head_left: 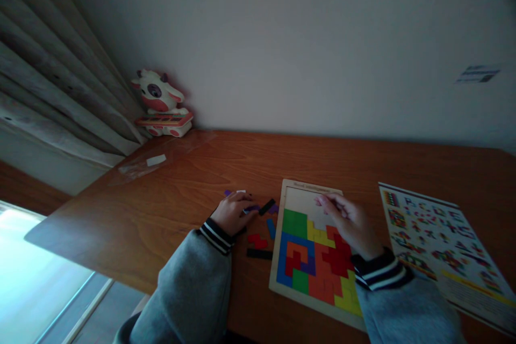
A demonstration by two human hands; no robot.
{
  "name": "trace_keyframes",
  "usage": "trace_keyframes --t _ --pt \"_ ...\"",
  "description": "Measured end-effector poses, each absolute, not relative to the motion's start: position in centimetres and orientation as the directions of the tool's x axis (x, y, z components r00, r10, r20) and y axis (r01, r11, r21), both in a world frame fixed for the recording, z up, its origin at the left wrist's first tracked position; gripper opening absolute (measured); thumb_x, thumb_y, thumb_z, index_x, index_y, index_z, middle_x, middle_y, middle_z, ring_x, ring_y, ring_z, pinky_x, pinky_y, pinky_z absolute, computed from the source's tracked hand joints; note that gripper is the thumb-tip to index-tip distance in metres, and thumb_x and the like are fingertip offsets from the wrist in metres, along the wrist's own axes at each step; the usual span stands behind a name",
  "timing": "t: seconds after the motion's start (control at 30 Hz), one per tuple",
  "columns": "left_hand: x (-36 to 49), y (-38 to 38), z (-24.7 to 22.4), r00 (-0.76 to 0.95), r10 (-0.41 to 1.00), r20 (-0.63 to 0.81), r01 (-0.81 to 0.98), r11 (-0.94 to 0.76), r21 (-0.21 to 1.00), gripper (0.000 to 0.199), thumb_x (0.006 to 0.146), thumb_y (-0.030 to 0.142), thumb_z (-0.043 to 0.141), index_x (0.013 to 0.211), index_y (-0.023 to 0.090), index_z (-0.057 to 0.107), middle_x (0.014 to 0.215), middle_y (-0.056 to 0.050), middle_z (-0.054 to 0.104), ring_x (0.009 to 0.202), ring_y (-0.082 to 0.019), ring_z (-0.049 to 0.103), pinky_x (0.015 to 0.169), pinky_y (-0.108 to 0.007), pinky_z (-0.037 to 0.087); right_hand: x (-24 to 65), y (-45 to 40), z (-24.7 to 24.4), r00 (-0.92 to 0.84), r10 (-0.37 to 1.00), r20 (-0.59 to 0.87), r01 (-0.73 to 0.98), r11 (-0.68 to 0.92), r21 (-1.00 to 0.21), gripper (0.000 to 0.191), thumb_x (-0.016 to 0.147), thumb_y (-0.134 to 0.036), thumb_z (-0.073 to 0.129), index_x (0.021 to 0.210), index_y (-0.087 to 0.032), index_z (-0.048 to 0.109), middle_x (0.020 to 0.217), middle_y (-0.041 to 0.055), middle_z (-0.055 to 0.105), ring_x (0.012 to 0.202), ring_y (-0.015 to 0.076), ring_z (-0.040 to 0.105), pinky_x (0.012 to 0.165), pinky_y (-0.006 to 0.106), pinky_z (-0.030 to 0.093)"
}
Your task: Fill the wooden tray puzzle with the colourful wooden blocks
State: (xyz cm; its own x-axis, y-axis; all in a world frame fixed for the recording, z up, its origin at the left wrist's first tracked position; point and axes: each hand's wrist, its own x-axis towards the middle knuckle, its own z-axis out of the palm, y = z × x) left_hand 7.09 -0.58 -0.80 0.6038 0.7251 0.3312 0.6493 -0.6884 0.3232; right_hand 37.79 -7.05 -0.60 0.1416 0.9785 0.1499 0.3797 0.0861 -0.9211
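Note:
A wooden puzzle board (278,271) lies on the table, partly filled with coloured block pieces; bare wood shows along its top part. My right hand (349,220) is above the board's upper right, its thumb and fingers pinched together near the bare part. Whatever they hold, if anything, is too small or hidden to make out. Left of the board, my left hand (234,212) rests over loose pieces, thumb and fingers apart around a purple piece (252,208). Close to it lie a black piece (266,207), a blue piece (271,229), a red piece (257,241) and a black bar (259,253).
A printed pattern sheet (443,242) lies right of the board. At the back left corner stands a cow toy (163,105) with a keyboard. Clear plastic wrap (139,165) is on the table (193,172) near the curtain (60,64). A wall borders the table's back edge.

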Motion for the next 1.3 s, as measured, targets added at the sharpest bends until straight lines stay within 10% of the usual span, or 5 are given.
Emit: trace_keyframes --t 0.6,0.8,1.0,1.13,1.3 --pt "7.3 -0.8 -0.7 0.637 0.656 0.406 0.586 -0.754 0.298 0.019 0.084 0.017 0.059 0.096 0.018 0.074 0.100 -0.009 0.073 0.092 -0.022 0.069 0.084 -0.034 0.058 37.8 -7.0 -0.7 0.120 0.979 0.164 0.410 0.102 -0.906 0.039 0.088 -0.055 0.054 0.097 -0.020 0.069 0.095 0.0083 0.073 0.082 0.0215 0.065 0.077 0.034 0.052" --pt "8.1 -1.3 0.2 0.556 0.677 0.482 0.497 -0.736 0.459 0.019 0.085 0.019 0.060 0.099 0.019 0.074 0.101 -0.008 0.074 0.094 -0.020 0.069 0.087 -0.033 0.058 37.7 -7.1 -0.6 0.129 0.979 0.156 0.399 0.092 -0.912 0.039 0.088 -0.056 0.055 0.095 -0.020 0.069 0.094 0.0080 0.072 0.082 0.0209 0.065 0.077 0.034 0.052" --pt "11.6 -3.4 0.9 0.349 0.922 0.168 0.078 -0.207 0.975 0.028 0.085 0.036 0.068 0.104 0.016 0.074 0.102 -0.009 0.074 0.093 -0.022 0.070 0.086 -0.035 0.058 36.2 -7.8 0.5 0.008 0.991 0.137 0.305 0.128 -0.944 0.032 0.087 -0.051 0.059 0.099 -0.022 0.068 0.094 0.0060 0.071 0.087 0.0200 0.065 0.078 0.032 0.053" --pt "13.8 -4.9 0.2 0.389 0.910 -0.140 -0.237 0.246 0.940 0.040 0.075 0.045 0.077 0.099 0.013 0.075 0.099 -0.011 0.075 0.088 -0.021 0.071 0.087 -0.036 0.056 34.8 -8.3 0.9 -0.146 0.980 0.133 0.341 0.176 -0.924 0.029 0.087 -0.047 0.061 0.106 -0.025 0.066 0.095 0.0026 0.070 0.081 0.0172 0.063 0.074 0.030 0.051" --pt "14.7 -6.0 0.0 0.458 0.855 -0.244 -0.287 0.403 0.869 0.044 0.067 0.043 0.084 0.096 0.011 0.074 0.094 -0.011 0.074 0.087 -0.023 0.070 0.084 -0.037 0.057 34.0 -8.6 0.4 -0.149 0.981 0.127 0.371 0.175 -0.912 0.027 0.086 -0.048 0.062 0.097 -0.025 0.066 0.087 0.0012 0.069 0.074 0.0164 0.062 0.065 0.027 0.049"
